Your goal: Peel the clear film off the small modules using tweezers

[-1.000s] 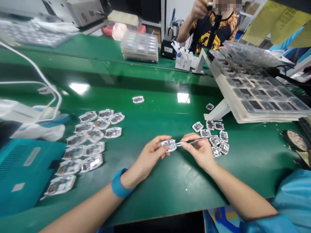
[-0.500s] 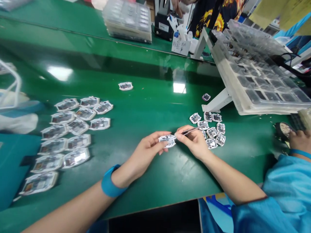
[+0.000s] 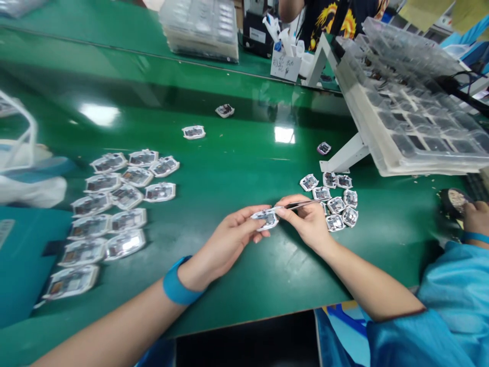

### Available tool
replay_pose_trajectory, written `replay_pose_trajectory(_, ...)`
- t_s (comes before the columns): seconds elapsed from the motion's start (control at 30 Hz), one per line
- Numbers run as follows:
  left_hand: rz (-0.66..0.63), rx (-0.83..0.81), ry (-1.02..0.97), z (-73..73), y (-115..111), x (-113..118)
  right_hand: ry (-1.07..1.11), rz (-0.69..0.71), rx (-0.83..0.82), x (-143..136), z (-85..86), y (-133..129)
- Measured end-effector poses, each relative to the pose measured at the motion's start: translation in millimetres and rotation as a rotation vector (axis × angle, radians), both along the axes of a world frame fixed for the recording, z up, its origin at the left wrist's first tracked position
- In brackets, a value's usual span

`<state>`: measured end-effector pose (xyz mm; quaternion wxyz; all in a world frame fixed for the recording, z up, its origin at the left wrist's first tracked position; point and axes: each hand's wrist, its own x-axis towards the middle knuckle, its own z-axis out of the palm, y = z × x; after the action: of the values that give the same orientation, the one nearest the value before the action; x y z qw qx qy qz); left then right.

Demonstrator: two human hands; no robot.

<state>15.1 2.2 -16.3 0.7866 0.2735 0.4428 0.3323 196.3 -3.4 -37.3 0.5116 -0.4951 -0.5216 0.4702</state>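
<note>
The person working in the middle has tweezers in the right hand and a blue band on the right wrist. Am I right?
Not quite: the head view shows the blue band on the left hand's wrist. The right hand does have the tweezers.

White-framed electronic modules, left cluster (image 3: 126, 196): I count thirteen
Modules, right cluster (image 3: 336, 205): eight plain to me, one partly hidden
Loose modules, far middle (image 3: 193, 132): two
Purple-edged module (image 3: 324, 148): one
Held module (image 3: 266, 220): one
Tweezers (image 3: 310, 202): one pair
Blue wristbands (image 3: 179, 283): I see two

Tabletop (image 3: 263, 285) green; wristband (image 3: 178, 285) blue; held casing (image 3: 271, 219) white, grey inside; co-worker's shirt (image 3: 323, 20) black, yellow-orange print
</note>
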Motion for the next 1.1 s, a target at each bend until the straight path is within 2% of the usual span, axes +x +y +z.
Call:
replay_pose_trajectory(0.17,0.019,0.004,-0.032,-1.5,-1,1,-0.018,-0.003,0.045,0,1.6,-1)
replay_pose_trajectory(0.37,0.047,0.030,-0.027,-4.0,-1,2,-0.055,0.076,0.118,2,6.0,-2)
replay_pose_trajectory(0.7,-0.020,0.299,0.224,-6.0,0,-2,0.002,-0.020,-0.050,2,10.6,2)
replay_pose_trajectory(0.87,-0.079,0.366,0.326,-7.1,-1,-1,-0.009,0.023,-0.079,2,13.3,1)
replay_pose_trajectory(1.1,-0.092,0.384,0.326,-4.5,0,0,-0.007,0.039,-0.125,1,12.6,2)
